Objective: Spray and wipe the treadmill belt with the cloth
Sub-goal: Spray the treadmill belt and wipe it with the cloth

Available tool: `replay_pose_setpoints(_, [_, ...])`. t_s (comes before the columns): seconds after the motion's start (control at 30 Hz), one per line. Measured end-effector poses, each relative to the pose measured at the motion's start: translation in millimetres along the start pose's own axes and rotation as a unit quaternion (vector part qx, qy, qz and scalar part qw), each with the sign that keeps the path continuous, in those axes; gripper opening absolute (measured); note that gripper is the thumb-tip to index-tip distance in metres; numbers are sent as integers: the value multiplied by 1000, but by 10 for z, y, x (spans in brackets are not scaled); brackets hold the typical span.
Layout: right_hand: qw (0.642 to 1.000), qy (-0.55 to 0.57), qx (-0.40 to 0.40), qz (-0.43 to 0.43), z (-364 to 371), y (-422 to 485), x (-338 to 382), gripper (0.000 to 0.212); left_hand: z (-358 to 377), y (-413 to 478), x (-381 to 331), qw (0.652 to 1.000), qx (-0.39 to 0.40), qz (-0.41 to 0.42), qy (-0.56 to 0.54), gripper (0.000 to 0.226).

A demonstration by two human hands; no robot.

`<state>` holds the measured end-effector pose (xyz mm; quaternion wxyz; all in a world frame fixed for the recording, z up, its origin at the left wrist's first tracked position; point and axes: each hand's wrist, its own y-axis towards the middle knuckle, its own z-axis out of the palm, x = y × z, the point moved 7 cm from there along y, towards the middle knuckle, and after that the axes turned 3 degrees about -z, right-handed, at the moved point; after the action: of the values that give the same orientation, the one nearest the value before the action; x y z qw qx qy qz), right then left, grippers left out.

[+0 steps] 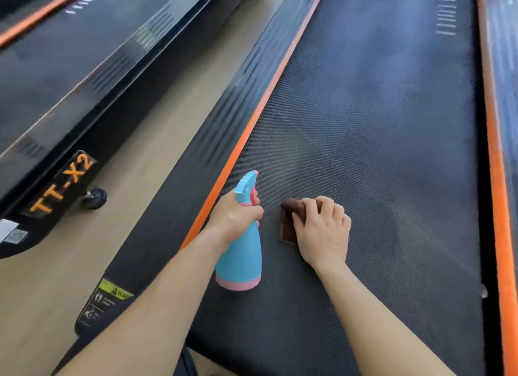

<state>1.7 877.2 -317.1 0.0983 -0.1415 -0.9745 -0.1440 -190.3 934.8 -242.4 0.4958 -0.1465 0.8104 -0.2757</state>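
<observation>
On the near end of the treadmill belt [378, 123], the left hand [234, 221] is wrapped around the neck of a blue spray bottle [241, 260] with a pink base. The bottle is upright with its nozzle pointing forward along the belt, so it is ready to spray the stretch ahead. From this angle I cannot tell whether its base rests on the belt or hangs just above it.

Just to the right, near the bottle but not touching it, the right hand [322, 232] grips a folded brown cloth [290, 221]. The fingers curl over its top and the thumb lies along its near edge, pressing it flat against the belt. That looks like a grip meant for scrubbing, not carrying. The cloth sits left of the belt's middle, close to the orange strip [252, 123] that borders the belt.

Dull, smeary patches show on the belt around and beyond the cloth. They may be damp spray or wiped areas, and most of the length ahead probably still needs wiping.

Past the orange strip runs the dark side rail [224, 109], which carries a yellow warning label [112, 294] at its near end. Beyond that is a strip of pale floor [173, 129], then a neighbouring treadmill [70, 81] marked TT-X2.
</observation>
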Motion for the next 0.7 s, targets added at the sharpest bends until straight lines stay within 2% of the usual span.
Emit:
replay_pose_setpoints(0.13, [1000, -1, -7, 0, -52, -90, 0, 34, -58, -32, -30, 1000, 11, 3, -16, 24])
replay_pose_setpoints(0.27, [1000, -6, -6, -5, -78, -122, 12, 40, -50, -43, 5, 999, 12, -2, 32, 14])
replay_pose_setpoints(0.5, [1000, 0, -9, -3, -96, -121, 30, 34, -53, -108, 0, 1000, 20, 10, 19, 23])
replay_pose_setpoints(0.7, [1000, -2, -3, -5, -82, -77, 32, 41, -196, -62, 86, 999, -25, -29, 39, 13])
